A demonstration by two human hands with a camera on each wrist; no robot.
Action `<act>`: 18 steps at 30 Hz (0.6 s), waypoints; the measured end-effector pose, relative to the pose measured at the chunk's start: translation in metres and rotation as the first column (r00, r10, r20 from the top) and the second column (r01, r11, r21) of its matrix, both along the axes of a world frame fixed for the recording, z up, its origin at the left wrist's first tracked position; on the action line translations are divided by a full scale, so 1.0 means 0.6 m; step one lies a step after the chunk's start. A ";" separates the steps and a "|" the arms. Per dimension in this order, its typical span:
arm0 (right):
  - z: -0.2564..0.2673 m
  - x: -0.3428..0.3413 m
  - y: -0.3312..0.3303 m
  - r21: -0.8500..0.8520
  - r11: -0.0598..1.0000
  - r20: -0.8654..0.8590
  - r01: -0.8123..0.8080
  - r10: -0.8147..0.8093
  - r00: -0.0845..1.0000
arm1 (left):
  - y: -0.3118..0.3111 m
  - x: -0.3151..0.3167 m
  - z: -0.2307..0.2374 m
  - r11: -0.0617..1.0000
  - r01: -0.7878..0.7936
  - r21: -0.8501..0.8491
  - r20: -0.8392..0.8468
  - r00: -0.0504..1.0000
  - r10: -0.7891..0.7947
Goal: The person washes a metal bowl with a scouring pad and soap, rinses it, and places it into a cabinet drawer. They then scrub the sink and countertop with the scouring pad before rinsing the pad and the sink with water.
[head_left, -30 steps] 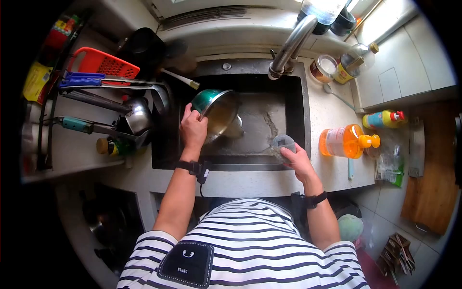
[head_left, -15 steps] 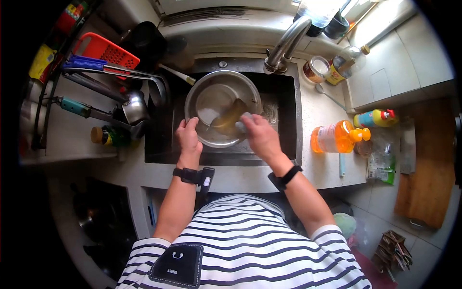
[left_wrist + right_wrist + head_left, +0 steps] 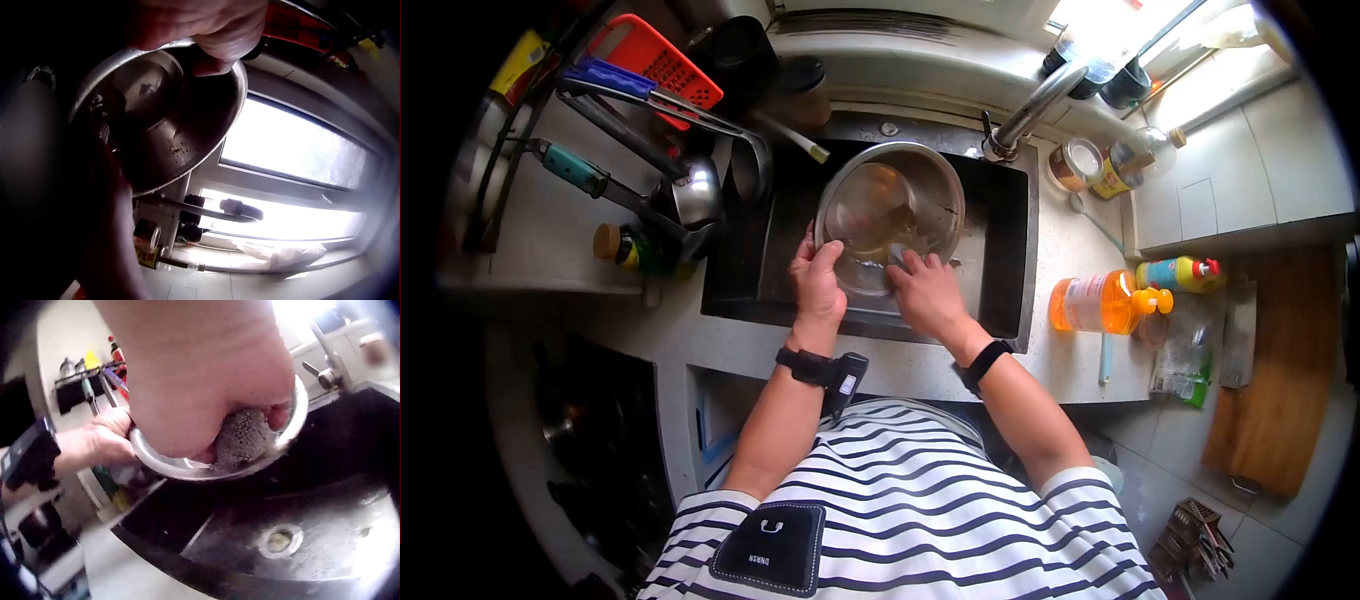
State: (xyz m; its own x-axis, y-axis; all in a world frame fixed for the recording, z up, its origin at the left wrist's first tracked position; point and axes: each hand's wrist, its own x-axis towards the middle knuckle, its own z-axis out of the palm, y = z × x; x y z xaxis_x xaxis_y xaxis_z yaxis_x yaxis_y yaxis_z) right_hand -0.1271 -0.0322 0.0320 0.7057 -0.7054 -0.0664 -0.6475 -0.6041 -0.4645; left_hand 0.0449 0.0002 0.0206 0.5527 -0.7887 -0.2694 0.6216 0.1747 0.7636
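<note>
A round metal bowl (image 3: 940, 190) is held over the dark sink, its inside facing up, with dark specks on the inner wall (image 3: 178, 147). The left hand (image 3: 818, 283) grips the rim at the near left, thumb on the inner side. Inside the near part of the bowl, the right hand (image 3: 930, 293) holds a grey mesh scrubber (image 3: 244, 437) against the metal. Its fingers curl round the scrubber, which is mostly hidden in the head view.
A faucet (image 3: 1035, 115) stands behind the sink (image 3: 1010, 250). Orange soap bottles (image 3: 1100, 302) and a jar (image 3: 1076, 163) are on the right counter. Ladles, a red basket (image 3: 662, 70) and a brush handle (image 3: 800, 140) lie at the left. The drain (image 3: 281, 540) shows below the bowl.
The bowl has turned from tilted, green outside showing, to inside up. The right hand has moved left from the sink's right side into the bowl with the scrubber.
</note>
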 end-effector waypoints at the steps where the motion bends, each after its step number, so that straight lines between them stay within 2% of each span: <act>1: -0.017 0.016 0.002 0.087 0.996 0.128 0.011 -0.022 0.992 | -0.001 -0.008 -0.003 1.000 -0.010 0.005 -0.020 1.000 0.010; 2: -0.035 0.035 0.004 0.172 0.985 0.252 0.013 -0.056 0.966 | -0.004 -0.015 -0.010 1.000 -0.019 0.009 -0.039 0.999 0.019; 3: -0.033 0.068 0.010 0.301 0.954 0.486 -0.003 -0.151 0.861 | -0.005 -0.019 -0.018 1.000 -0.025 0.016 -0.057 0.998 0.026; 4: -0.038 0.076 0.013 0.238 0.971 0.507 0.002 -0.126 0.853 | 0.000 -0.014 -0.020 0.999 0.037 -0.013 -0.106 0.994 -0.038; 5: -0.043 0.078 0.019 0.179 0.984 0.527 0.008 -0.103 0.844 | 0.004 -0.006 -0.022 1.000 0.021 -0.010 -0.108 0.994 -0.022; 6: -0.025 0.058 0.021 0.155 0.988 0.331 -0.003 -0.049 0.942 | 0.011 0.003 -0.017 1.000 0.010 -0.003 -0.108 0.994 -0.011; 7: -0.004 0.030 0.011 0.126 0.992 0.116 -0.020 0.006 0.993 | 0.010 0.009 -0.011 1.000 0.001 -0.006 -0.110 0.994 -0.001; 8: -0.010 0.016 -0.001 0.053 0.998 -0.037 -0.045 0.047 0.998 | 0.013 0.007 -0.007 1.000 0.020 -0.002 -0.078 0.997 -0.020; 9: -0.009 0.023 -0.006 0.185 0.983 0.009 0.007 -0.009 1.000 | 0.012 0.001 -0.009 1.000 0.015 0.009 -0.066 0.998 -0.014; 11: -0.006 0.056 -0.003 0.449 0.888 0.077 0.097 -0.146 0.986 | 0.011 -0.019 -0.020 0.999 0.011 0.037 -0.039 0.999 -0.010; 12: 0.010 0.075 0.006 0.565 0.819 0.316 0.100 -0.327 0.891 | 0.012 -0.023 -0.025 0.999 0.033 0.026 -0.081 0.996 -0.031; 15: 0.010 0.061 0.018 0.411 0.912 0.408 0.008 -0.192 0.893 | 0.016 0.010 -0.028 0.996 0.069 -0.053 -0.149 0.986 -0.076; 17: 0.009 0.036 0.007 0.260 0.966 0.141 -0.005 -0.033 0.989 | 0.010 0.012 -0.013 0.999 0.041 -0.008 -0.079 0.996 -0.042; 18: 0.012 0.021 0.004 0.190 0.981 -0.012 -0.030 0.033 0.999 | 0.012 0.007 -0.017 0.999 0.031 0.016 -0.040 0.999 -0.031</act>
